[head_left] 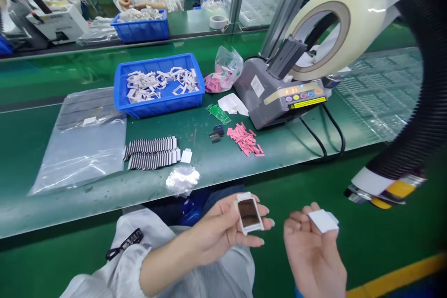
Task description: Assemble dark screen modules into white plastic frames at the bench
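My left hand (223, 230) is closed around a small white rectangular frame with a dark window (248, 214), held up below the table's front edge. My right hand (310, 247) pinches a small white square pad (323, 221) between thumb and fingertips, a little to the right of the frame. The two pieces are apart. On the green table lie two rows of dark strips with white ends (152, 152) and a single white pad (186, 155) beside them.
A blue bin of white frames (159, 102), a clear plastic bag (80, 144), pink strips (246, 139), a green circuit board (218, 113) and a tape dispenser machine (279, 93) with a large tape roll (335, 23) stand on the table. A black ribbed hose (415, 116) hangs at right. A person in white works at the far bench.
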`<state>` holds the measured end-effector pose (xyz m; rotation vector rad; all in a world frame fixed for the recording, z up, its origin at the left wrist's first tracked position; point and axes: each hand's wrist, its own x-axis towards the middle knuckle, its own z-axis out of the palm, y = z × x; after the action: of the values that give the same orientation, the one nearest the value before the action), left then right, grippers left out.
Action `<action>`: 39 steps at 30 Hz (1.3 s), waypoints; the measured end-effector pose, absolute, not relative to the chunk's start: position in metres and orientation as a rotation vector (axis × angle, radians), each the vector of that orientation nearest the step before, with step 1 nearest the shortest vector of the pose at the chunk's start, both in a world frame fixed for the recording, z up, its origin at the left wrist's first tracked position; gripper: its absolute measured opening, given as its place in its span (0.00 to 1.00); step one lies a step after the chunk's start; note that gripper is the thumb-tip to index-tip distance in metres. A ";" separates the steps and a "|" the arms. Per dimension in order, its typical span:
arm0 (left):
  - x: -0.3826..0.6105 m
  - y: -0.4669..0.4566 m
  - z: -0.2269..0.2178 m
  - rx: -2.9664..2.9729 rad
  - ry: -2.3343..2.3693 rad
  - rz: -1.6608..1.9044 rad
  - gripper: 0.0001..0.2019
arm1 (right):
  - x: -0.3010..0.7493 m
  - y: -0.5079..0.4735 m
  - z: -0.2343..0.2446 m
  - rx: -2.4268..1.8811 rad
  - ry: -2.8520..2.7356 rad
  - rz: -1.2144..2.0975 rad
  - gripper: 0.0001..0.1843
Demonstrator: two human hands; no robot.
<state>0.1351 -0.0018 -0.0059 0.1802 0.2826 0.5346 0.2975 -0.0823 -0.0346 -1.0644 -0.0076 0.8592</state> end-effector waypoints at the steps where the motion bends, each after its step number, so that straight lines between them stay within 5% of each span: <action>1: 0.130 -0.002 0.000 0.177 0.295 0.576 0.15 | 0.285 -0.082 -0.026 -1.086 -0.112 0.864 0.21; 15: 0.091 0.005 0.025 0.261 0.379 0.930 0.13 | 0.213 -0.037 0.044 -1.455 -1.786 -0.288 0.03; 30: 0.085 0.008 0.015 0.242 0.460 0.975 0.15 | 0.192 -0.026 0.049 -1.505 -1.891 -0.328 0.06; 35: 0.083 0.012 0.001 0.178 0.518 0.906 0.17 | 0.212 -0.020 0.031 -1.394 -1.983 -0.089 0.19; 39: 0.079 0.013 -0.009 0.145 0.566 0.844 0.15 | 0.262 0.004 -0.005 -1.611 -1.577 -0.064 0.08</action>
<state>0.0793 0.0127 -0.0086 0.1451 0.5660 0.8441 0.2616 0.0038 -0.0052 -1.6105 -1.5765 -0.0635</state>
